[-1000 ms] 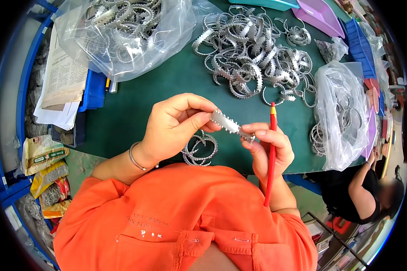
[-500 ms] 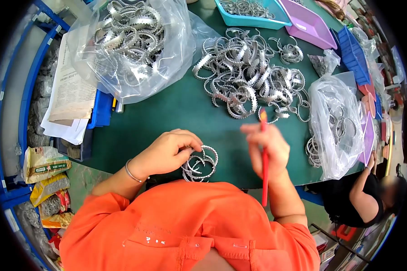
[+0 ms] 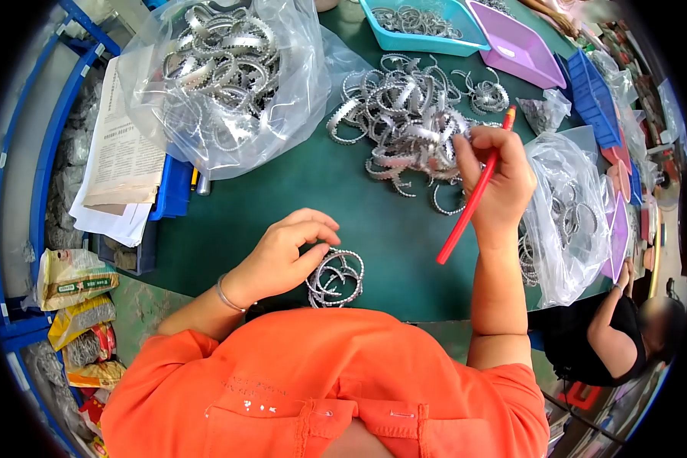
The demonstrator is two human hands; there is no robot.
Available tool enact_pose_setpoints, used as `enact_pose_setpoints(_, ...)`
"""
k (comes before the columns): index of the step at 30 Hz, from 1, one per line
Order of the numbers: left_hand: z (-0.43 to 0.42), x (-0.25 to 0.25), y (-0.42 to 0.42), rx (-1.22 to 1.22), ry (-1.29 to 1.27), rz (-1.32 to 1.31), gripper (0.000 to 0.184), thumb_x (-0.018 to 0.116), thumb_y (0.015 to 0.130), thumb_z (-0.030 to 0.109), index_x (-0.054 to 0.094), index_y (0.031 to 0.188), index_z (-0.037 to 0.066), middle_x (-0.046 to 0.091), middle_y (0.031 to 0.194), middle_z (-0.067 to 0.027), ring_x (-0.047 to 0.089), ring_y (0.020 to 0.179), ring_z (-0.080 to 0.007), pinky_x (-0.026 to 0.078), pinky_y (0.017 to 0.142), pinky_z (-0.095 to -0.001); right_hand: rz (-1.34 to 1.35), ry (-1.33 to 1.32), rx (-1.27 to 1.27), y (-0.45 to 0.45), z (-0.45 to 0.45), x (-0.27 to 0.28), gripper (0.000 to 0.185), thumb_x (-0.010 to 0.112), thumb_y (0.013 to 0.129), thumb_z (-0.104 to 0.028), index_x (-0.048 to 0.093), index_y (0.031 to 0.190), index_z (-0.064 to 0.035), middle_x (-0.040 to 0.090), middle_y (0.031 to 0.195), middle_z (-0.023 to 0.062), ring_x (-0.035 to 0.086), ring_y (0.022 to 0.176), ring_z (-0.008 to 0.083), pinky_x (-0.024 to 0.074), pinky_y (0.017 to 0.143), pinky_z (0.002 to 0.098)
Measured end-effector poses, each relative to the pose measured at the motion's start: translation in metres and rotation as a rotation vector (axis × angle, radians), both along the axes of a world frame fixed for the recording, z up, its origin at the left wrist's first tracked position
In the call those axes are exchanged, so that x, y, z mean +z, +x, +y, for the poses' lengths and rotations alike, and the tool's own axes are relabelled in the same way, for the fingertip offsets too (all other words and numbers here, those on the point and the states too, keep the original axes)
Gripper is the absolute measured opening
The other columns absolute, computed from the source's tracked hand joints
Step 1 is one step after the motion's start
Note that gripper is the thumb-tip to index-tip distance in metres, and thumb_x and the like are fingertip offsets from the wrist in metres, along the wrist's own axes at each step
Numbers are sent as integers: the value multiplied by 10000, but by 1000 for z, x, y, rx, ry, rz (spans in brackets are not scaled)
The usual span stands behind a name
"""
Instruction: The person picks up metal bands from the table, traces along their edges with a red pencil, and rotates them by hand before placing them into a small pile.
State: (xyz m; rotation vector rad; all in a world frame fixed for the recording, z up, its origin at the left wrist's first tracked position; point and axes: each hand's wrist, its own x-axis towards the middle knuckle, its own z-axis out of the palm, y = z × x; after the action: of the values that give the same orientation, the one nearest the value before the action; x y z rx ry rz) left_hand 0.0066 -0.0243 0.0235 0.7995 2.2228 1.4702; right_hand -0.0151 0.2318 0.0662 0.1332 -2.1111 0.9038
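Two hands are over the green tabletop (image 3: 389, 259). The right hand (image 3: 506, 191) holds a red pencil (image 3: 463, 218) aslant, probably tucked so to free its thumb and forefinger, which are close together at the heap of toothed metal rings (image 3: 395, 93); whether they pinch one, I cannot tell. The left hand (image 3: 282, 258), loosely open, is just beside the small ring cluster (image 3: 361, 267), likely set apart near the front edge for easy reach.

Stuff I couldn't make out at that bench

So the right hand (image 3: 504, 182) blocked part of the toothed metal pile (image 3: 404, 99), and bits by its fingertips were a blur. Top edge chopped off the big clear bag (image 3: 298, 111) and teal tray (image 3: 427, 43). Newspaper print (image 3: 126, 156)? Way too tiny.
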Motion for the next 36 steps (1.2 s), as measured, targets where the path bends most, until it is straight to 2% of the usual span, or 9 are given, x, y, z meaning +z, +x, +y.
enact_pose_setpoints(6, 4, -2, -1, 49, 136, -27, 109, 528, 773, -53, 596, 853, -22, 552, 1007, -107, 558, 864, -148, 465, 741, -242, -19, 128, 66, -15, 24, 3, 186, 665, 664, 14, 501, 739, -32, 551, 684, 87, 540, 576, 166, 443, 548, 268)
enact_pose_setpoints(9, 4, -5, 0, 21, 145, -27, 144, 520, 775, -60, 589, 892, -11, 541, 1022, -101, 553, 878, -143, 464, 745, -239, 523, -172, 52, -19, 29, 62, 105, 605, 781, 28, 506, 780, -7, 599, 791, 95, 535, 567, 83, 445, 493, 171)
enact_pose_setpoints(11, 7, -2, 2, 93, 192, -122, 191, 530, 787, -55, 571, 968, -10, 525, 1032, -98, 548, 869, -138, 467, 736, -239, 412, -213, 215, -11, 16, 71, 130, 621, 756, 39, 504, 761, -19, 592, 780, 83, 549, 601, 97, 458, 524, 194)
enact_pose_setpoints(14, 19, 7, 8, 205, 407, -235, 249, 548, 798, -42, 540, 1046, -23, 510, 1040, -95, 539, 860, -123, 468, 721, -236, -555, -225, 666, 13, -4, 41, 168, 627, 736, 51, 475, 760, -16, 597, 862, 121, 576, 629, 116, 489, 537, 238)
enact_pose_setpoints(15, 21, 6, 7, 218, 410, -234, 249, 548, 798, -42, 540, 1046, -23, 510, 1040, -95, 539, 860, -123, 468, 721, -236, -619, -112, 737, 19, -12, 22, 177, 632, 731, 54, 473, 751, -22, 599, 851, 110, 586, 660, 116, 503, 561, 244)
enact_pose_setpoints(19, 20, 2, 4, 100, 485, -440, 245, 603, 801, 18, 550, 1031, -45, 554, 901, -52, 543, 734, -59, 471, 607, -189, -936, -545, 866, 39, -35, -6, 169, 604, 782, 19, 445, 775, -37, 599, 846, 110, 580, 655, 113, 493, 542, 225)
enact_pose_setpoints(21, 19, 4, 2, 82, 411, -590, 217, 592, 815, 34, 560, 1014, -46, 580, 817, -35, 543, 639, -54, 470, 565, -182, -989, -773, 807, 44, -36, -13, 135, 550, 827, 3, 424, 828, -45, 595, 879, 129, 584, 694, 126, 495, 587, 232)
enact_pose_setpoints(23, 20, 4, 1, 174, 452, -643, 195, 572, 833, 53, 566, 1000, -48, 594, 789, -47, 548, 599, -61, 484, 540, -192, -746, -839, 766, 47, -39, -30, 105, 500, 857, -15, 403, 874, -50, 594, 923, 157, 592, 763, 165, 493, 718, 284)
enact_pose_setpoints(36, 16, -6, -2, 285, 496, -773, 201, 551, 855, 94, 556, 987, -59, 588, 786, -90, 543, 581, -81, 503, 539, -226, -612, -1086, 558, 73, -33, -43, 122, 437, 851, 64, 389, 887, -42, 581, 933, 185, 611, 738, 171, 533, 642, 277)
